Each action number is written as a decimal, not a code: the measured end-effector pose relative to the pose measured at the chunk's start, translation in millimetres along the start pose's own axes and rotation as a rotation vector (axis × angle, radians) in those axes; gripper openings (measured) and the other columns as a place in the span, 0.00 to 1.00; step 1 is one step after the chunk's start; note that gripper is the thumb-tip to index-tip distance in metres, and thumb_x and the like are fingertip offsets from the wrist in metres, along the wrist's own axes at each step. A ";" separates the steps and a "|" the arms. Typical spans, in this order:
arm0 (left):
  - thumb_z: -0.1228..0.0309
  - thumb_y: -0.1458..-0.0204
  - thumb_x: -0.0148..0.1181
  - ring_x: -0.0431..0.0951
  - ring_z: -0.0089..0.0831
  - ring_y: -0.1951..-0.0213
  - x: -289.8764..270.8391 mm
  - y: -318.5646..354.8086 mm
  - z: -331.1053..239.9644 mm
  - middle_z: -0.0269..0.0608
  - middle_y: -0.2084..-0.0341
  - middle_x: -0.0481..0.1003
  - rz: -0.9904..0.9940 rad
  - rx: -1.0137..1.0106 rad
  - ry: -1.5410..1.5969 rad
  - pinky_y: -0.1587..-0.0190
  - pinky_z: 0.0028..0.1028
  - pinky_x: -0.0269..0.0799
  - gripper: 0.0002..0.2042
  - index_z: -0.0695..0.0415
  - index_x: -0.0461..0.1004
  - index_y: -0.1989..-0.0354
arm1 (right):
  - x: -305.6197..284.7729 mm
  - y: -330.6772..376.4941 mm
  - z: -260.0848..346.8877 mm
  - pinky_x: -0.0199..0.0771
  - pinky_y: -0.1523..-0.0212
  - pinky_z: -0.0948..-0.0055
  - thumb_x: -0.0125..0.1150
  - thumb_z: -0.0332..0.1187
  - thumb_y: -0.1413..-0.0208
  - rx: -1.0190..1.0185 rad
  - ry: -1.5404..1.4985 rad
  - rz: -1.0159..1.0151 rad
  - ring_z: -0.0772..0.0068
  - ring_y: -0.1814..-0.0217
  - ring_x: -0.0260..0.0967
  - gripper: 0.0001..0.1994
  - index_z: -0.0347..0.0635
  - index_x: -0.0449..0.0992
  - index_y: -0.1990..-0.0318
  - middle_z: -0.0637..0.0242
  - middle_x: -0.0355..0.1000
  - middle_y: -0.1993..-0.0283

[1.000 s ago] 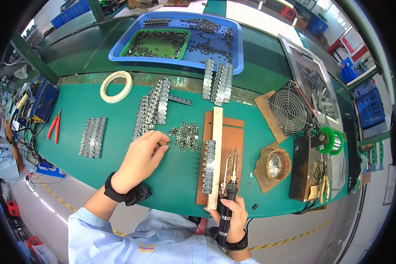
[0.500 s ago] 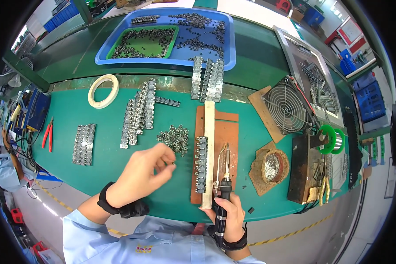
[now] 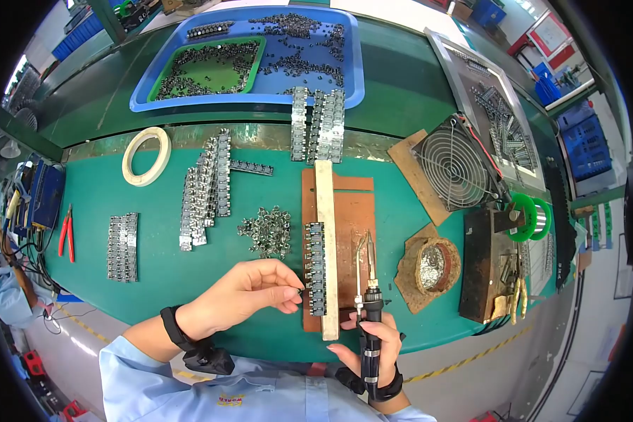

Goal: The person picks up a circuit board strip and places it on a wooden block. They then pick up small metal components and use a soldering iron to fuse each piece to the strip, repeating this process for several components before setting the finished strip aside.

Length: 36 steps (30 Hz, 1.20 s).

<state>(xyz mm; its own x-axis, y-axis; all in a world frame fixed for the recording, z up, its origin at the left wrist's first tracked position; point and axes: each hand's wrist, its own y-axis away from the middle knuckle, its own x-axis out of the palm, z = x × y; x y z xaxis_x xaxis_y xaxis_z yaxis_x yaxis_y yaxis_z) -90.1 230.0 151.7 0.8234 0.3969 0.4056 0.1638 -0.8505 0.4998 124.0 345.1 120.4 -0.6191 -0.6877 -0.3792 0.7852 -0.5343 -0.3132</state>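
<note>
Being pinched between the thumb and fingertips of the bare left hand (image 3: 243, 294) is a tiny dark piece (image 3: 301, 290), too small to be made out fully; the grip is narrow. It is being held just beside the left edge of a long row of grey-blue, block-like components (image 3: 316, 271); contact cannot be told. The row is being supported on a flat reddish-brown board (image 3: 355, 211), along the left side of a straight cream-coloured wooden bar (image 3: 326, 246).

Piece placement is apparently being carried out, soldering being left for after. A fine, steady pinch is being called for next, with the piece being turned to suit its seat and the row not being nudged.

A black-handled soldering iron (image 3: 373, 305) with slim metal tip and thin side tube is being gripped in the right hand (image 3: 381, 344), fingers wrapped round; its tip is being held right of the bar, apart from the row.

Shiny, angular small metal parts (image 3: 267, 232) are being heaped loosely on a smooth green mat (image 3: 169, 274). Ridged, silvery-and-dark flat strips (image 3: 207, 190) are being stacked overlapping behind. A round, rough brown bowl (image 3: 456, 271) is being lined by something crinkled and silvery.
</note>
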 end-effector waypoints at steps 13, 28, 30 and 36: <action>0.75 0.47 0.52 0.73 0.23 0.63 2.6 -2.9 10.4 0.36 0.67 0.72 0.031 0.009 0.064 0.59 0.22 0.69 0.06 0.61 0.67 0.62 | -2.9 2.3 -4.7 0.67 0.62 0.71 0.67 0.25 0.60 0.030 -0.039 -0.011 0.69 0.67 0.68 0.26 0.42 0.57 0.55 0.52 0.67 0.62; 0.80 0.51 0.55 0.72 0.21 0.67 5.4 -12.3 13.0 0.34 0.71 0.70 0.005 0.107 0.036 0.62 0.20 0.68 0.09 0.60 0.63 0.63 | -3.1 1.7 -7.3 0.74 0.70 0.75 0.66 0.21 0.62 0.013 -0.126 -0.076 0.68 0.70 0.72 0.24 0.38 0.63 0.56 0.50 0.67 0.61; 0.81 0.51 0.55 0.72 0.21 0.68 3.4 -14.5 14.5 0.35 0.71 0.70 0.032 0.120 0.022 0.63 0.20 0.68 0.10 0.60 0.62 0.63 | -3.6 2.4 -6.7 0.74 0.71 0.75 0.66 0.21 0.62 0.012 -0.125 -0.075 0.68 0.70 0.72 0.23 0.38 0.63 0.56 0.50 0.67 0.61; 0.81 0.51 0.55 0.72 0.21 0.68 3.5 -15.0 13.6 0.34 0.71 0.70 0.029 0.119 0.011 0.63 0.20 0.68 0.10 0.59 0.62 0.63 | -3.9 3.4 -4.7 0.66 0.63 0.70 0.63 0.24 0.59 0.066 -0.099 -0.017 0.69 0.71 0.68 0.24 0.41 0.57 0.55 0.50 0.66 0.62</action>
<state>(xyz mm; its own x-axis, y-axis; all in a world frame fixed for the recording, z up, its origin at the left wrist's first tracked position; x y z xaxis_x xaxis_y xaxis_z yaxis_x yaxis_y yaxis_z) -82.3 239.5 135.2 0.8230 0.3743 0.4273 0.2035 -0.8965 0.3934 128.9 348.3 116.7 -0.6302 -0.7222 -0.2851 0.7761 -0.5747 -0.2598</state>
